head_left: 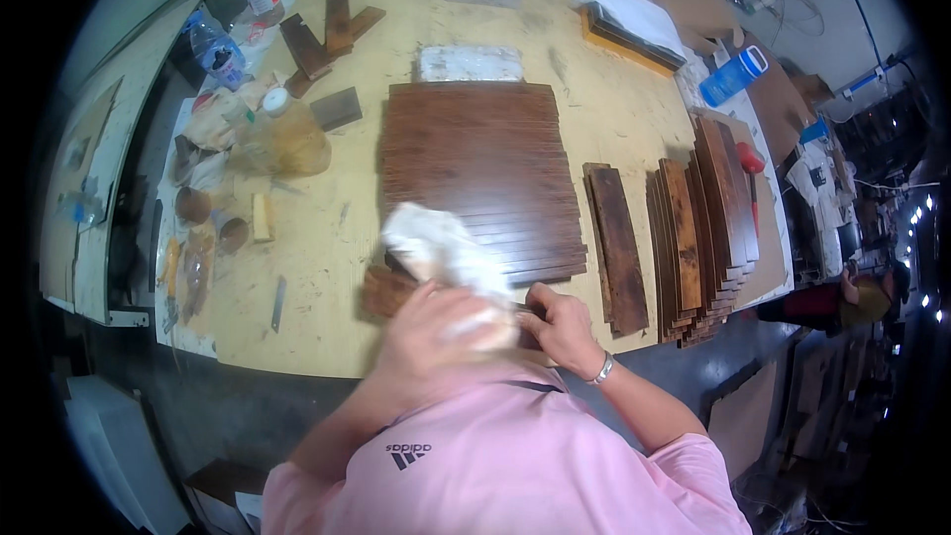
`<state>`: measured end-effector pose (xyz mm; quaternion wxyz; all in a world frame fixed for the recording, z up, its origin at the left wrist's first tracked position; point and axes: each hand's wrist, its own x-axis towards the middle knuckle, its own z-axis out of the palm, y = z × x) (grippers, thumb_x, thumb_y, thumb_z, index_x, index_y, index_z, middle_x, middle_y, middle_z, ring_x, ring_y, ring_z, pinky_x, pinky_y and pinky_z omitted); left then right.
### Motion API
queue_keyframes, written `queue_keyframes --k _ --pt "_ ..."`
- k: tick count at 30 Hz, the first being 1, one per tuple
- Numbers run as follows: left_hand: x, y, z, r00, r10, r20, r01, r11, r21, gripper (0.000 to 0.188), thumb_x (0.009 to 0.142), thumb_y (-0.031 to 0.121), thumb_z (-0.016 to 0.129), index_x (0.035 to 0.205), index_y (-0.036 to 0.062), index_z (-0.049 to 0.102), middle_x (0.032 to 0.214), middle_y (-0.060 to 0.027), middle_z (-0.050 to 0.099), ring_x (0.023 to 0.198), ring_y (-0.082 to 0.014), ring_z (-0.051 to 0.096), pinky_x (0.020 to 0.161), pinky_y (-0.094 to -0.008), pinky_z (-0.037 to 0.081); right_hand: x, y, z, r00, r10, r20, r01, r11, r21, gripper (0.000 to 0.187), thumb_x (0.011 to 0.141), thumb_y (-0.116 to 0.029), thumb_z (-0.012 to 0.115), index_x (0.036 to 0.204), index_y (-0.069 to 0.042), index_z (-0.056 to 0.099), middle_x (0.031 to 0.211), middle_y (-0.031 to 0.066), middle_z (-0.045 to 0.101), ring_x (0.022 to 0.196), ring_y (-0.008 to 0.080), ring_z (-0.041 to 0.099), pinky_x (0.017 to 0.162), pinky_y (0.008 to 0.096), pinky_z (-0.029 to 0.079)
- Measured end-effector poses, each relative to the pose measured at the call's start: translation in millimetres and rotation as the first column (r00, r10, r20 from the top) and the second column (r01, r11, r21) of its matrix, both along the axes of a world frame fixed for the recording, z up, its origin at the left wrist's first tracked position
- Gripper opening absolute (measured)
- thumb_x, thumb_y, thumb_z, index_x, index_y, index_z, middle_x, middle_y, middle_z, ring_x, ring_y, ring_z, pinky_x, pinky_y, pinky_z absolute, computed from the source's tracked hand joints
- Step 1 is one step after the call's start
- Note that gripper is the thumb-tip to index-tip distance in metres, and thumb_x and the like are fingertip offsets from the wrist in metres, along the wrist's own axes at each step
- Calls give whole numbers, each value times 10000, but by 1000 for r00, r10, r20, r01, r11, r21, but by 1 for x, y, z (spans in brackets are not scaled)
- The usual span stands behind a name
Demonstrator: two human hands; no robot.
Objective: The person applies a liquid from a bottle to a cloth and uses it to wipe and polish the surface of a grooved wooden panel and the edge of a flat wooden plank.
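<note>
My left hand [428,332], slightly blurred, is closed on a crumpled white cloth [444,246]. The cloth lies over a short brown wooden strip [386,292] near the table's front edge, hiding much of it. My right hand [563,325], a metal watch on its wrist, has its fingers bent around the strip's right end. Just beyond the hands, narrow dark brown wooden slats [475,154] lie side by side in a broad, glossy block. The cloth overlaps the block's lower left corner.
Two loose boards [619,248] and stacked slats [708,208] stand to the right, near a blue bottle [733,76]. At left are a jug of yellowish liquid [297,147], plastic bottles [216,50] and a small blade-like tool [278,303]. White wrapped blocks [470,64] lie behind.
</note>
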<state>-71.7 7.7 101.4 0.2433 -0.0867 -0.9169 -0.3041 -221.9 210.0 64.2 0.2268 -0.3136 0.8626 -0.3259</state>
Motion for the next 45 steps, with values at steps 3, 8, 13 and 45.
queue_keyframes --k 3,8,13,45 --pt "-33 -18 -7 993 90 -71 -106 954 -281 306 822 164 693 1124 126 725 1274 -103 666 1194 -264 624 1041 -492 453 9 -13 8 988 -105 112 123 978 -169 146 857 -43 704 861 -5 564 700 37 611 665 87 558 592 309 446" --pt "-37 -155 -43 736 641 219 -664 620 419 275 936 96 583 1184 48 690 1217 -174 673 1129 -323 639 1010 -383 487 6 1 -4 939 -181 294 255 937 -237 162 846 -70 732 840 -22 577 700 29 590 652 108 548 611 292 438" --pt "-13 -159 -66 699 707 107 -714 682 155 268 929 90 623 1177 25 702 1217 -187 672 1137 -330 633 971 -385 507 4 -11 8 784 -220 581 451 844 -290 137 896 33 677 1028 4 656 825 -4 646 734 61 581 670 218 457" --pt "58 -250 -146 192 973 125 -903 226 -366 439 793 280 800 1111 52 600 1050 -129 619 1022 -336 621 807 -435 537 -5 -73 20 667 -76 741 486 798 -356 149 878 -11 706 886 -93 582 785 -89 471 752 44 444 738 208 365"
